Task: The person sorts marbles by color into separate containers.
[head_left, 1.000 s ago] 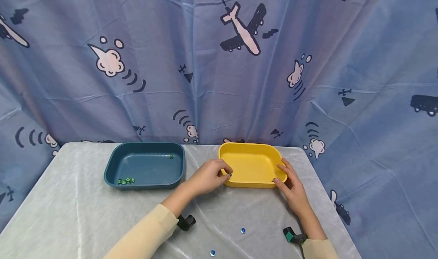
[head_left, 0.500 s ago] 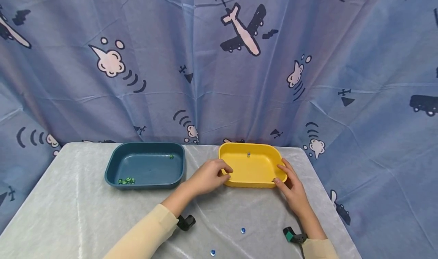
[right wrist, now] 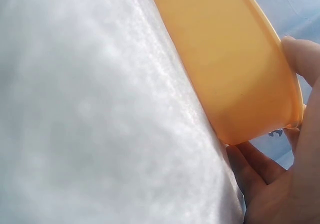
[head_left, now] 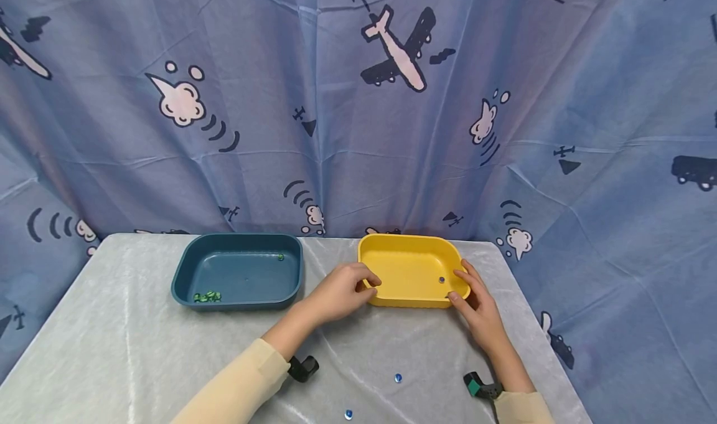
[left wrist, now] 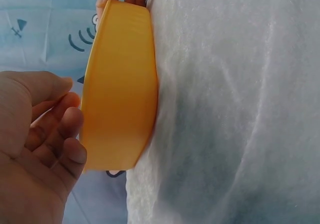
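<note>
A small blue marble point(head_left: 442, 280) lies in the yellow tray point(head_left: 411, 299), near its right end. My left hand point(head_left: 342, 290) hovers at the tray's left front corner, its fingers loosely bent with nothing between them; the left wrist view shows the thumb and fingertips point(left wrist: 72, 101) beside the tray wall. At the opposite end my right hand point(head_left: 482, 312) holds the tray's right front corner, thumb on the rim and fingers round the end wall. In the right wrist view, other fingertips point(right wrist: 240, 156) reach the tray's base.
Left of the yellow tray stands a teal tray point(head_left: 241, 304) with several green marbles point(head_left: 207, 296) in its front left corner and one green marble point(head_left: 281, 257) at the back right. Two blue marbles point(head_left: 398, 378) lie on the cloth-covered table point(head_left: 140, 349). A patterned curtain point(head_left: 336, 131) hangs behind.
The left fingers have let go of the blue marble. It rolled to the tray's back wall, then forward and right. Both hands have stayed nearly in place.
</note>
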The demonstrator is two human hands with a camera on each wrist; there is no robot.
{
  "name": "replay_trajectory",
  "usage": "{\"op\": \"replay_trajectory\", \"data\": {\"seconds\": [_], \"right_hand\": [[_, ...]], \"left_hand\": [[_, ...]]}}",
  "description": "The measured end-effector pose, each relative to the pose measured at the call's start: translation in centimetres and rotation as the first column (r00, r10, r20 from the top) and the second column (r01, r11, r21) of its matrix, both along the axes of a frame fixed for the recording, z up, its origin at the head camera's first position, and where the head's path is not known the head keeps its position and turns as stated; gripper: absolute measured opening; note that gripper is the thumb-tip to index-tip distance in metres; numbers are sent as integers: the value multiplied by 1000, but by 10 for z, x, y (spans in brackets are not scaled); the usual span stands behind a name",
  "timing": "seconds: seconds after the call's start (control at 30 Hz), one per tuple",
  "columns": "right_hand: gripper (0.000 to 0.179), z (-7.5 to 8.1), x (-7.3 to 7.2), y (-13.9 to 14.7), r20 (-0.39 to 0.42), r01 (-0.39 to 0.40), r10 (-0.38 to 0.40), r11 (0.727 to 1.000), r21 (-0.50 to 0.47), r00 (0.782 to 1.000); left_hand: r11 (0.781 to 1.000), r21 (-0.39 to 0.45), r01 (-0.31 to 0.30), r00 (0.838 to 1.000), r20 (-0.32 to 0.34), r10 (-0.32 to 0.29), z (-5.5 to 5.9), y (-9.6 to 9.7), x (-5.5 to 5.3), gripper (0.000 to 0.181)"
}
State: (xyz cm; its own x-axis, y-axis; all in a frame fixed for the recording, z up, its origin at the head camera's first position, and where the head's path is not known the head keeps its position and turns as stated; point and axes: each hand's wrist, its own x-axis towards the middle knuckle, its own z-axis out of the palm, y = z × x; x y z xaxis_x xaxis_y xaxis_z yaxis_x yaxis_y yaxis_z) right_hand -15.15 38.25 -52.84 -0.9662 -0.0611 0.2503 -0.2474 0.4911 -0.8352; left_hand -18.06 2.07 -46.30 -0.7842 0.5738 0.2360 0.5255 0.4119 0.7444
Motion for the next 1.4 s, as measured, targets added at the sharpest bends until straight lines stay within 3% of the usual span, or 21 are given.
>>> {"op": "replay_trajectory", "data": {"seconds": [0.43, 0.8, 1.03, 1.4], "right_hand": [[49, 1, 1, 0, 0, 2, -2, 1000, 0, 1000], [50, 0, 0, 1, -10, -8, 8, 1000, -10, 1000], [50, 1, 2, 0, -6, 2, -2, 1000, -1, 1000], [49, 3, 2, -1, -11, -7, 7, 1000, -9, 1000]], "left_hand": [[997, 57, 43, 999, 0, -44, -1, 3, 17, 13], [990, 84, 114, 992, 43, -118, -4, 12, 45, 11], [979, 108, 173, 981, 65, -180, -13, 20, 62, 12], [975, 24, 222, 973, 63, -223, -35, 28, 80, 13]]}}
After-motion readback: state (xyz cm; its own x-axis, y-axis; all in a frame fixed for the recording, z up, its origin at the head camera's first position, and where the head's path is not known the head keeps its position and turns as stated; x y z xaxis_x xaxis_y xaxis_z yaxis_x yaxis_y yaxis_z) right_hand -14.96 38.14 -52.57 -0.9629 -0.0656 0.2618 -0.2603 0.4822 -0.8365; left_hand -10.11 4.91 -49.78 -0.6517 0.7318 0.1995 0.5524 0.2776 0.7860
